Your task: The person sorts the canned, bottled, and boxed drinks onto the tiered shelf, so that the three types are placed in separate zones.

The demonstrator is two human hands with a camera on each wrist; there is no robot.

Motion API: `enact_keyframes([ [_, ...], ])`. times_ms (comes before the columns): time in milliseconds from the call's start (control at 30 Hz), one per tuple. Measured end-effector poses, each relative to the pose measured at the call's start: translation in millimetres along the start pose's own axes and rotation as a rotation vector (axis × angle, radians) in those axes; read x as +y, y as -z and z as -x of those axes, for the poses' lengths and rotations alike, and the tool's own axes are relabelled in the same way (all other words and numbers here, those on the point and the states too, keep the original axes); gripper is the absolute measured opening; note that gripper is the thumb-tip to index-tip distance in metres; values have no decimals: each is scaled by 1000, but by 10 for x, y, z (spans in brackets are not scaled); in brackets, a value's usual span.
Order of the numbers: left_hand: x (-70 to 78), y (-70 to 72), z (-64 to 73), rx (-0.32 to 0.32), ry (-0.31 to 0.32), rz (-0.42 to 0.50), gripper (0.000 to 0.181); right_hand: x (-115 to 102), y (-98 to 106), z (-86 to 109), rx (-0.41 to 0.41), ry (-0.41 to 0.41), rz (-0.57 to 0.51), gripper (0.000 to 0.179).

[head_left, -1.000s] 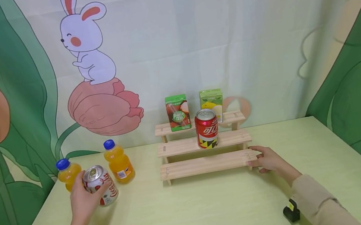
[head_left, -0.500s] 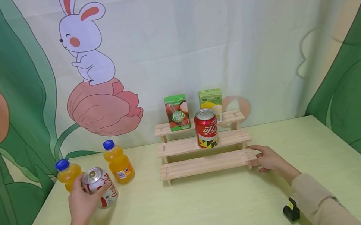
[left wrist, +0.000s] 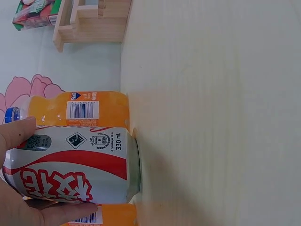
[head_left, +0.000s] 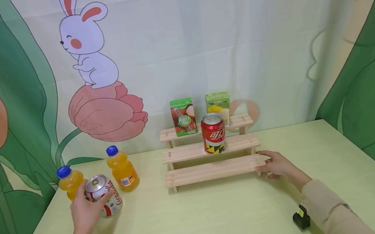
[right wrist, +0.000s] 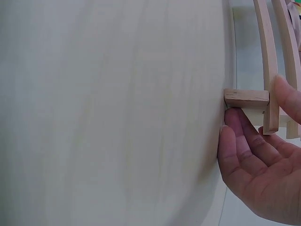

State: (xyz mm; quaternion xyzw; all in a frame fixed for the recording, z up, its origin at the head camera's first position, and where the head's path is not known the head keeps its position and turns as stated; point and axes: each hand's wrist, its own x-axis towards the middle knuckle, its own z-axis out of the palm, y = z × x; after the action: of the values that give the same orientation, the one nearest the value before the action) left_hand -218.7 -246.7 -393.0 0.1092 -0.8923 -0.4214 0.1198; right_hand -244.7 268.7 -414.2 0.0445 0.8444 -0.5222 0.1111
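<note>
My left hand [head_left: 85, 209] grips a white and red Coca-Cola can [head_left: 111, 198] at the left of the table, thumb on one side and fingers on the other. In the left wrist view the can's [left wrist: 75, 162] base is at the tabletop; whether it touches cannot be told. My right hand [head_left: 278, 166] holds the right end of a three-step wooden shelf [head_left: 211, 171]. The right wrist view has the thumb on the lowest board [right wrist: 269, 61] and the fingers curled beneath, by the leg [right wrist: 247, 97]. A red can [head_left: 214, 134] stands on the middle step.
Two orange drink bottles with blue caps stand by the white can, one behind it [head_left: 70, 182] and one to its right [head_left: 123, 169]. On the top step are a green-red juice box [head_left: 183, 117] and a yellow-green one [head_left: 219, 103]. A printed curtain [head_left: 270, 44] hangs behind the table.
The white can has tilted or shifted very slightly toward me in my left hand. My right hand stays on the shelf. The whole head view has drifted slightly.
</note>
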Motion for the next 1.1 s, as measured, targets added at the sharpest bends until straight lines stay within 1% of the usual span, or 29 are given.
enact_keyframes([
  [167,-1,3,25,12,-8,4,82,2,6,-1,0,-1,8,70],
  [367,34,24,54,38,-48,31,84,-8,26,-3,-7,7,12,69],
  [533,135,66,94,43,-73,51,85,-26,34,-3,-27,11,23,71],
  [733,277,97,134,34,-126,62,78,-14,24,-23,-46,9,23,72],
  [900,369,74,167,21,-155,83,74,12,39,-60,-40,16,25,72],
  [1100,426,7,215,3,-151,105,73,20,63,-43,-57,13,23,73],
])
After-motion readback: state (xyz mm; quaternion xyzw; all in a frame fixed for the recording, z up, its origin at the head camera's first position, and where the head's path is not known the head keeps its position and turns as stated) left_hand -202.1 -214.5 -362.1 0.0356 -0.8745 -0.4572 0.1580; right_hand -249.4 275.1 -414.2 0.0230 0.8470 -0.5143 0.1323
